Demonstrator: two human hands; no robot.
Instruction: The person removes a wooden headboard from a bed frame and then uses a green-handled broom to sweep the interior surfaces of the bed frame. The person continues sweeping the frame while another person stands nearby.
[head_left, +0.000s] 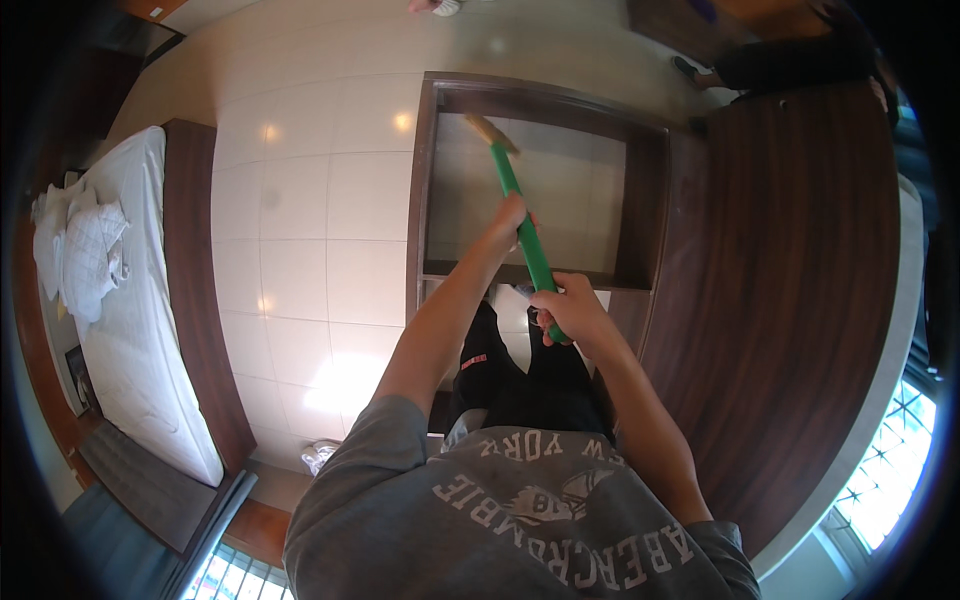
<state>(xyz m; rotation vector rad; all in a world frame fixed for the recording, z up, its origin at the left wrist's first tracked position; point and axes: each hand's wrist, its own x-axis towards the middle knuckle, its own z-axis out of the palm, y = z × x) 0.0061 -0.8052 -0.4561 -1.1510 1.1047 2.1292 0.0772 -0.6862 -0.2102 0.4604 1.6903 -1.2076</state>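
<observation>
Both my hands grip a long green handle (538,258) that slants away from me to the upper left. At its far end is a tan brush head (491,133), over the inside of a dark brown wooden frame (424,190). My left hand (512,216) is wrapped round the middle of the handle. Nearer my body, my right hand (568,306) closes round its near end. Whether the bristles touch the surface inside the frame, I cannot tell.
A large dark brown wooden panel (800,290) fills the right side. On the left is a bed with a white mattress (150,330) and a crumpled white bundle (95,250). Another person in black trousers (795,66) is at the upper right. White shoes (318,455) lie on the tiled floor (300,200).
</observation>
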